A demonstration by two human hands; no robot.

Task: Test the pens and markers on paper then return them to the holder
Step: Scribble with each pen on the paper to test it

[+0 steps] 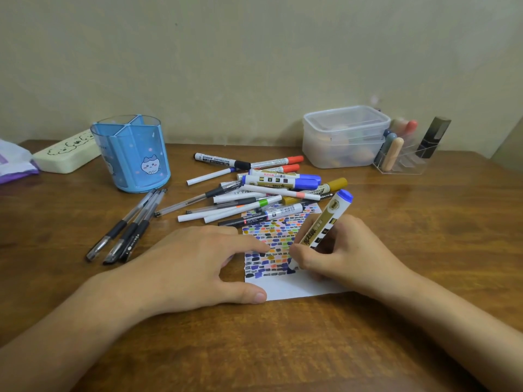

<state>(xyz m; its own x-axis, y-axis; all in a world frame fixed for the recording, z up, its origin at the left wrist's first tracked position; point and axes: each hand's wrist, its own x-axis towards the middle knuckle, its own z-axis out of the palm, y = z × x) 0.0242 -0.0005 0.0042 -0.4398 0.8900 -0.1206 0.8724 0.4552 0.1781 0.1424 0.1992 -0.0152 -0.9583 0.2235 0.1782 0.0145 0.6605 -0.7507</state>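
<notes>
A white paper lies on the wooden table, most of it covered with small coloured marks. My left hand rests flat on its left edge, fingers straight. My right hand grips a blue marker with a white and gold barrel, its tip down on the paper near the lowest row of marks. A loose pile of pens and markers lies just beyond the paper. The blue holder with a cat picture stands at the left, with nothing showing inside it.
Three black gel pens lie left of the paper. A cream pencil case and a purple-white bag sit at the far left. A lidded clear plastic box and a clear organiser stand at the back right.
</notes>
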